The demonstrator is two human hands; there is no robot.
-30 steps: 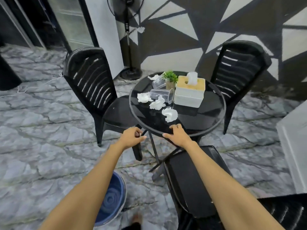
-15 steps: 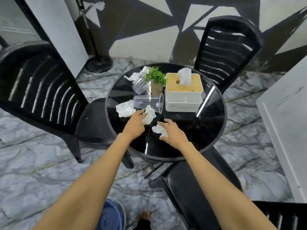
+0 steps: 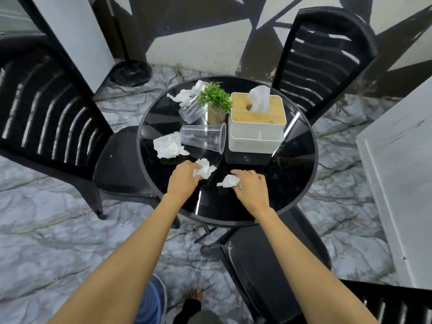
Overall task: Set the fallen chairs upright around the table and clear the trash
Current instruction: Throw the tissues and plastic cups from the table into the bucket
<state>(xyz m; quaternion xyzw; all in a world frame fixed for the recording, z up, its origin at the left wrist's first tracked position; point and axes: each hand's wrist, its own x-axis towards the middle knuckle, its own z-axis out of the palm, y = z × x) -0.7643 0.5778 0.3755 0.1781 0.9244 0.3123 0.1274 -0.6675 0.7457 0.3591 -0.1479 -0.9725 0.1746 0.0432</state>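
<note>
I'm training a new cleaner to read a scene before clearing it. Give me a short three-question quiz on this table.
1. True or false: the near clear cup stands upright on the table.
2. What does the right hand grip? A) a cup B) a crumpled tissue C) nothing
3. Which item stands between the far tilted cup and the tissue box?

Key: 1) False, it lies on its side. 2) B. 3) The small potted plant.
</note>
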